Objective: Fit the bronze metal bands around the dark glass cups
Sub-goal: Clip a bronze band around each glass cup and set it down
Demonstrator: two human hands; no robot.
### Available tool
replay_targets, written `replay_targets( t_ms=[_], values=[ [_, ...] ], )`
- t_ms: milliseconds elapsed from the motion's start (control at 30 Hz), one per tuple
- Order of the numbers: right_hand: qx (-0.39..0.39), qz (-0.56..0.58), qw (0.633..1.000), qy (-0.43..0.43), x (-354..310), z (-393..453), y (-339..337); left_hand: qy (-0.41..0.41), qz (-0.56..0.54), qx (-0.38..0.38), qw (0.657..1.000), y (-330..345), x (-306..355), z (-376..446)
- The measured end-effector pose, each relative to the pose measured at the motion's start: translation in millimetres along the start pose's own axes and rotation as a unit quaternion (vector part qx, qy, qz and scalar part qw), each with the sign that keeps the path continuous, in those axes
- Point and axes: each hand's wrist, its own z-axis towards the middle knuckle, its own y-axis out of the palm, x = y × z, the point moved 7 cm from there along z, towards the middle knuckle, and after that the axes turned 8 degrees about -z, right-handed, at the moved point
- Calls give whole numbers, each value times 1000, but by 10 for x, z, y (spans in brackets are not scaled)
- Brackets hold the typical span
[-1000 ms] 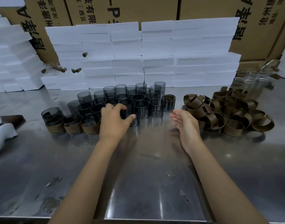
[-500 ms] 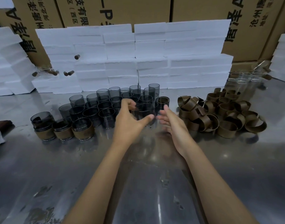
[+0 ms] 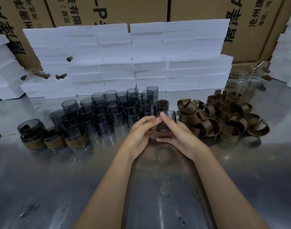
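Note:
Both hands hold one dark glass cup point(image 3: 167, 120) just above the steel table, in front of the cup cluster. My left hand point(image 3: 141, 131) grips its left side with curled fingers; my right hand point(image 3: 176, 134) cradles it from the right and below, one finger laid over its rim. Several bare dark glass cups point(image 3: 108, 111) stand grouped behind and to the left. A heap of bronze metal bands point(image 3: 224, 116) lies to the right. Cups fitted with bronze bands point(image 3: 75, 138) stand in a row at the left, one with another cup stacked on top.
The steel table point(image 3: 75, 187) stretches toward me. White foam blocks point(image 3: 125, 63) are stacked along the back, with cardboard boxes point(image 3: 108, 12) behind. Clear glass cups point(image 3: 243, 80) stand at the back right. Small brown corks point(image 3: 62, 76) lie against the foam at the left.
My left hand lifted a dark cup out of the cluster and brought it toward me. My right hand moved in and took hold of the same cup.

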Motion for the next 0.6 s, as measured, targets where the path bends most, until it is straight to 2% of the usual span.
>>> replay_targets(
  t_ms=[367,600],
  values=[
    [141,-37,989,21,89,32,-15,-2,51,-1,999,-7,-18,-17],
    [189,22,982,23,102,5,-115,40,2,34,999,-92,-11,48]
  ],
)
